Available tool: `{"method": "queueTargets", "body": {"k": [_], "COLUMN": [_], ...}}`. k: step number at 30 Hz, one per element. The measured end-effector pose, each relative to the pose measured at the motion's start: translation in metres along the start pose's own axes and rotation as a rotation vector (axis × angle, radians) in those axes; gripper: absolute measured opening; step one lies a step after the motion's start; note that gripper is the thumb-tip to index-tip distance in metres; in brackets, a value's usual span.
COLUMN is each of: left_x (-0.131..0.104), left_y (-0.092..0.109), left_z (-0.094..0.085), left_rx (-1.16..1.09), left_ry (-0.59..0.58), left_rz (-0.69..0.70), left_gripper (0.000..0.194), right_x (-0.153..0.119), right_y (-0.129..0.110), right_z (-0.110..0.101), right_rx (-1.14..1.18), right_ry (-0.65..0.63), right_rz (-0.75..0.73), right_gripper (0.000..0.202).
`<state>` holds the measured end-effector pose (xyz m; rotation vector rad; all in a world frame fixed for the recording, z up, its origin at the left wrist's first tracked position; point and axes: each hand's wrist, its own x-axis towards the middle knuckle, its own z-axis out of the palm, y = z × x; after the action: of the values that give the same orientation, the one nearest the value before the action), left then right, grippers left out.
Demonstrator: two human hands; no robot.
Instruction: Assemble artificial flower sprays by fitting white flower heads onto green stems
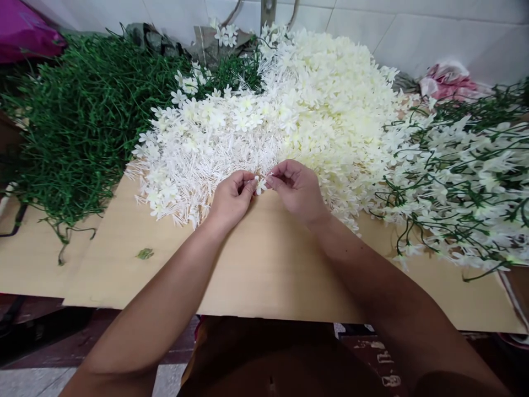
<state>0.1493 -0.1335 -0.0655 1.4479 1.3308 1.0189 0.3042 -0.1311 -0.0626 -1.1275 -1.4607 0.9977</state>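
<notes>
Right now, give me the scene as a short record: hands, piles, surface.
left hand: fingertips on a small white flower
right hand: thumb and finger pinched at the same flower
behind hands: heap of white and pale-yellow flowers
left side: pile of green stems
right side: white flowers on green stems
surface: tan tabletop

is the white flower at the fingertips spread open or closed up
Spread open: the white flower, between the fingertips of the left hand and right hand, shows separate petals pointing outward.
</notes>
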Motion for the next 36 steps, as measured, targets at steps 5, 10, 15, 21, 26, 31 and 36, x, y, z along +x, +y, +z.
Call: {"method": "queueTargets", "body": {"k": [5, 10, 15, 21, 26, 31, 36], "left_x": [0.001, 0.002, 0.001, 0.001, -0.001, -0.003, -0.002], "left_y": [0.001, 0.002, 0.001, 0.002, 0.002, 0.004, 0.002], "left_z": [0.002, 0.003, 0.004, 0.003, 0.003, 0.001, -0.002], "left_rx": [-0.069, -0.125, -0.146, -0.144, -0.184, -0.272, -0.341], "left_ry": [0.000, 0.007, 0.017, 0.014, -0.016, -0.063, -0.062], "left_rz": [-0.030, -0.057, -0.059, -0.041, -0.021, 0.013, 0.054], "left_gripper": [0.002, 0.004, 0.005, 0.005, 0.007, 0.009, 0.019], "right_x": [-0.004, -0.005, -0.006, -0.008, -0.010, -0.009, -0.003], "right_y": [0.005, 0.014, 0.017, 0.016, 0.020, 0.020, 0.017], "right_z": [0.002, 0.002, 0.004, 0.006, 0.007, 0.006, 0.001], "right_rx": [-0.258, -0.354, -0.383, -0.453, -0.372, -0.052, 0.237], "right_ry": [0.002, 0.029, 0.039, 0.028, 0.017, -0.049, -0.014], "right_rz": [-0.177, -0.273, -0.339, -0.384, -0.320, -0.120, 0.083], "right_gripper": [0.005, 0.004, 0.005, 0.008, 0.006, 0.011, 0.031]}}
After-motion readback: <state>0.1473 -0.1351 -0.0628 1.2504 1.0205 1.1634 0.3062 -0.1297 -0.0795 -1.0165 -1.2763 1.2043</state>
